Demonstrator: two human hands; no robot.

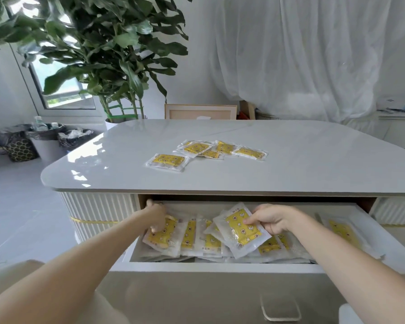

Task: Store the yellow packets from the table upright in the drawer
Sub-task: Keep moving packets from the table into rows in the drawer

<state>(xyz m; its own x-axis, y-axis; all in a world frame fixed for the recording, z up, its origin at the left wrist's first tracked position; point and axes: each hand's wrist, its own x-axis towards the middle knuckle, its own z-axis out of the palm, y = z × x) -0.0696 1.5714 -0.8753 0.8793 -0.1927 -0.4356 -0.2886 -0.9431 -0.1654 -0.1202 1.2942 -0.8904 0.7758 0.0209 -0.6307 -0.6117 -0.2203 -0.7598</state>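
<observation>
The drawer (pixel 220 267) under the white table (pixel 313 164) is pulled out and holds several yellow packets in clear wrap, leaning in a row. My right hand (pixel 272 217) pinches one tilted yellow packet (pixel 240 228) above the row. My left hand (pixel 156 215) reaches into the drawer's left end and its fingers press against the leftmost packet (pixel 160 235). On the tabletop lie one single yellow packet (pixel 167 161) and a small loose heap of several more (pixel 220 148).
A large potted plant (pixel 98 54) stands behind the table's far left corner. Bins with black bags (pixel 45 139) sit on the floor at left. A wooden frame (pixel 200 112) leans behind the table, white curtains hang beyond. The drawer front has a handle (pixel 279 309).
</observation>
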